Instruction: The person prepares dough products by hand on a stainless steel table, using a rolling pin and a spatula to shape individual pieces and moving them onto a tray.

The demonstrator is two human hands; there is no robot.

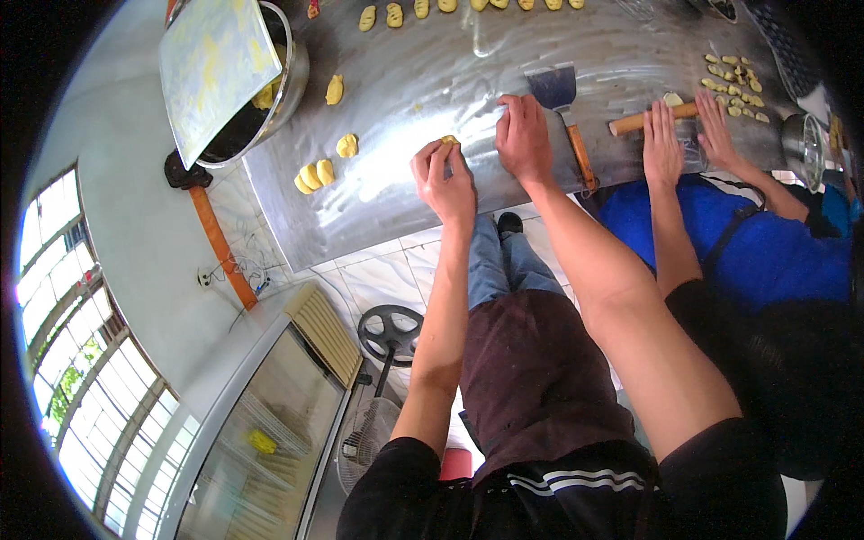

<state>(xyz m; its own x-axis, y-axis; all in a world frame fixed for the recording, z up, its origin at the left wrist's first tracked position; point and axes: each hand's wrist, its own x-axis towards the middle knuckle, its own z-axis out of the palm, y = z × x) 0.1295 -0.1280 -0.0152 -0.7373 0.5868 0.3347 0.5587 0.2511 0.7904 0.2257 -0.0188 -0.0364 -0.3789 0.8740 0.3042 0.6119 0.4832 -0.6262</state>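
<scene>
My left hand [443, 179] pinches a small piece of yellow dough [449, 140] between its fingertips, over the steel worktable [405, 202]. To its right, my right hand [525, 138] is loosely curled above the table; whether anything lies under its fingers is hidden. A dough scraper with a wooden handle [579, 152] lies just right of that hand. Left of my hands sit a round yellow dough piece [347, 145] and several pieces side by side [314, 177]. Farther back is a single shaped piece [334, 89], and a row of shaped pieces [394, 15] lines the far side.
At the left, a large metal bowl [297, 88] is partly covered by a pale board [219, 61]. On the right, a co-worker's hands [663, 142] press a wooden rolling pin [628, 123] near small dough pieces [736, 88]. A standing fan [368, 432] is below left.
</scene>
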